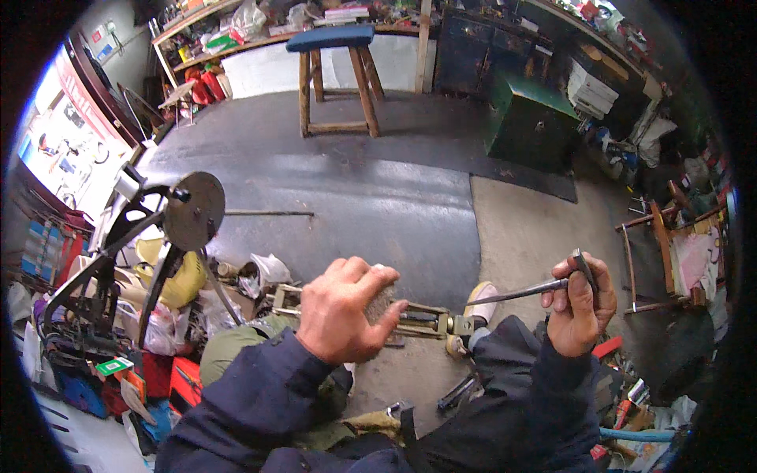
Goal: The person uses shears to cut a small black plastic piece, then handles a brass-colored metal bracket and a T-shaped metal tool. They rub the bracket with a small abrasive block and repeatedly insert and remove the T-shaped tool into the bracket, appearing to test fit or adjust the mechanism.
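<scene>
The metal rod (pixel 516 292) could slip or twist loose, I judge, since the right hand (pixel 582 303) grips only its near end while the long tip juts out unsupported toward the left hand (pixel 341 311). The right fingers (pixel 569 296) are pinched round that end. The left fingers are curled tight over a grey abrasive block (pixel 382 298), just left of the rod's tip, above the floor clamp (pixel 426 319).
</scene>
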### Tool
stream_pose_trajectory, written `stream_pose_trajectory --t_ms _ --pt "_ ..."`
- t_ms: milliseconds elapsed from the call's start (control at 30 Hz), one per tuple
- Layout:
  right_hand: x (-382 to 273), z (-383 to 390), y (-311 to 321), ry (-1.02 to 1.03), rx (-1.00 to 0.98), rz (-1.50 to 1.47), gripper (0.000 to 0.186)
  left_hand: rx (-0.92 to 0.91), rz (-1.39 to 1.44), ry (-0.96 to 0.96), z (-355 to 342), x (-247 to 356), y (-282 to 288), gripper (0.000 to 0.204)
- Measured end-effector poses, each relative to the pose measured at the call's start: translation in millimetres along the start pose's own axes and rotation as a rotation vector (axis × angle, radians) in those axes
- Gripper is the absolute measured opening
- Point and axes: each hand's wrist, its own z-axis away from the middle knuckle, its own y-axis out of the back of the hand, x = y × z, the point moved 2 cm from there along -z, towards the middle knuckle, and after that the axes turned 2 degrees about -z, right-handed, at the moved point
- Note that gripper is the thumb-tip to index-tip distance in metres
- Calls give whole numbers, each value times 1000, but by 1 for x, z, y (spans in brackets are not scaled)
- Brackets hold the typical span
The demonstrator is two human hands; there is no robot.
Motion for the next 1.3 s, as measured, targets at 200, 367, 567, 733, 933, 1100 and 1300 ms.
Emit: stream_pose_trajectory --t_ms 200,367,567,733,933,1100,1300 --pt "-2 2 0 -1 -72 -37 22 -12 10 12 3 -5 -3 32" --pt "-2 6 -2 -1 -95 -3 27 -5 9 3 4 -8 -5 32" --pt "-4 7 -4 -27 -147 -17 32 -5 23 12 5 -10 -6 32" --pt "-4 7 -3 -22 -161 -28 32 -14 19 6 4 -10 -8 32" --pt "-11 6 0 -11 -144 44 31 -14 -4 14 5 -9 -8 32" --pt "-13 7 -1 14 -114 68 28 -29 2 14 4 -10 -6 33" --pt "-13 10 -9 -31 -111 161 22 -29 21 5 3 -9 -7 32"
